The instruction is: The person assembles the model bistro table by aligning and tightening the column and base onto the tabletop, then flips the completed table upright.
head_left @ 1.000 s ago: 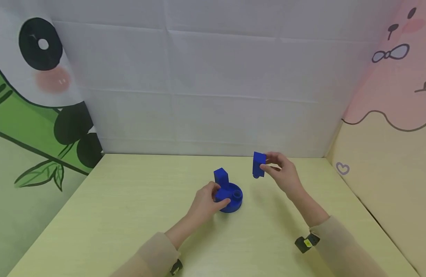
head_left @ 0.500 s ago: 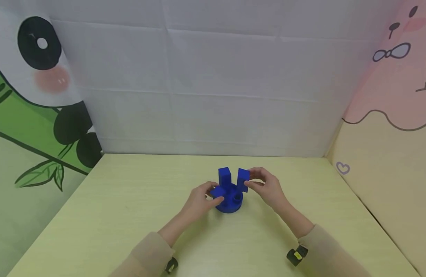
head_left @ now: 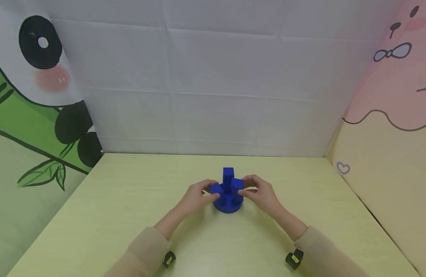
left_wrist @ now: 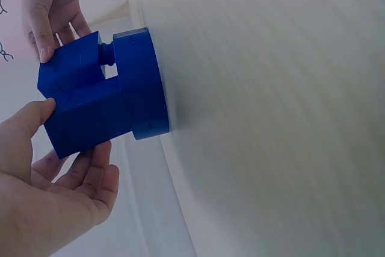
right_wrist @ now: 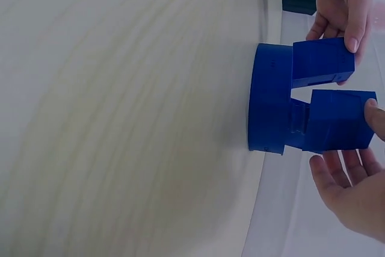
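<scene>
A round blue base [head_left: 228, 208] with a raised rim rests on the table. Standing on its far side is a tall blue block [head_left: 228, 175]. My left hand [head_left: 196, 197] pinches the left blue block [left_wrist: 90, 115], thumb on its top edge, and that block meets the base with no gap showing. My right hand [head_left: 263, 193] pinches the right blue block [right_wrist: 340, 120] between thumb and fingers. Below the right block, a narrow round peg [right_wrist: 299, 116] shows between it and the base. In the left wrist view, both blocks stand side by side.
The pale yellow table [head_left: 147, 184] reaches back to a white cloth wall [head_left: 213, 96]. Cartoon-printed panels flank it, a green one [head_left: 29, 127] at left and a pink one [head_left: 396, 92] at right. Black wrist cameras [head_left: 294, 258] hang under the sleeves.
My right hand has brought its block left and down from the air onto the base. The base has turned clockwise seen from above, my left hand moving slightly left and back with its block.
</scene>
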Motion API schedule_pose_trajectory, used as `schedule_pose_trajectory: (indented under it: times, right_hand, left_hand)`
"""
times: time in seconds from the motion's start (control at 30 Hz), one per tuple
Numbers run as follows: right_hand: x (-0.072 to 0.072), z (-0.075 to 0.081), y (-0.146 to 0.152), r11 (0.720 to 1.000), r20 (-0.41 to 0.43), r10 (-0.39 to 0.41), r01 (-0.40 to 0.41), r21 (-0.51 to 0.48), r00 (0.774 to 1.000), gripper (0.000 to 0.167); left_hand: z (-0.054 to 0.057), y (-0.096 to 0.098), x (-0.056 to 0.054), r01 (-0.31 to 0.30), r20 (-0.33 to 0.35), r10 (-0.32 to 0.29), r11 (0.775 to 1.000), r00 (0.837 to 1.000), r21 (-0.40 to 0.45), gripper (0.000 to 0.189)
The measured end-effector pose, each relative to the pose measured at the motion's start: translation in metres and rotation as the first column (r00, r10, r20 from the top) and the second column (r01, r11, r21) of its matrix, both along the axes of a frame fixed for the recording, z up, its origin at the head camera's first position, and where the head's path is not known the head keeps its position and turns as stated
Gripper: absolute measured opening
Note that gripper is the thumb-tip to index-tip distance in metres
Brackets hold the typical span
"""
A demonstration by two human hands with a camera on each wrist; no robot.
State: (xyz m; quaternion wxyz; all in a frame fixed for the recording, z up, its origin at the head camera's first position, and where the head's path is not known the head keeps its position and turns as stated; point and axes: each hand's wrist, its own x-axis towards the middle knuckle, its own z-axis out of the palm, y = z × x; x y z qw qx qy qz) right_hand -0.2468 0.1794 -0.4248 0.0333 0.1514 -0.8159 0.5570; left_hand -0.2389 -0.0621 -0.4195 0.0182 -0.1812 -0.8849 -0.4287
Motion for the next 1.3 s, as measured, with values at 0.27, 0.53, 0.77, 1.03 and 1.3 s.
schedule_pose_trajectory:
  times: [0.27,0.53,0.77,1.03,1.3]
  right_hand:
    - [0.003,-0.001,-0.007,0.997,-0.010,-0.049,0.049,0.059,0.999,0.037]
    - [0.002,-0.002,-0.009,0.990,-0.081,-0.059,0.069,0.121,0.995,0.042]
    - [-0.003,-0.001,-0.011,0.963,-0.192,0.000,0.052,0.264,0.981,0.056]
    - [-0.005,0.003,-0.016,0.948,-0.161,-0.047,0.095,0.303,0.986,0.052]
    - [-0.010,0.006,-0.020,0.888,-0.132,-0.182,0.221,0.404,0.974,0.056]
  left_hand:
    - [0.002,-0.003,-0.004,0.014,-0.019,-0.015,1.000,1.000,-0.023,0.038]
    - [0.005,-0.002,-0.002,0.012,-0.012,-0.013,0.999,1.000,-0.032,0.038]
    - [0.007,-0.004,-0.001,-0.011,0.005,0.011,0.999,1.000,-0.046,0.038]
    - [0.010,-0.004,0.000,-0.020,0.012,0.020,0.998,1.000,-0.057,0.039]
    - [0.013,-0.003,0.001,-0.022,0.014,0.023,0.998,1.000,-0.064,0.039]
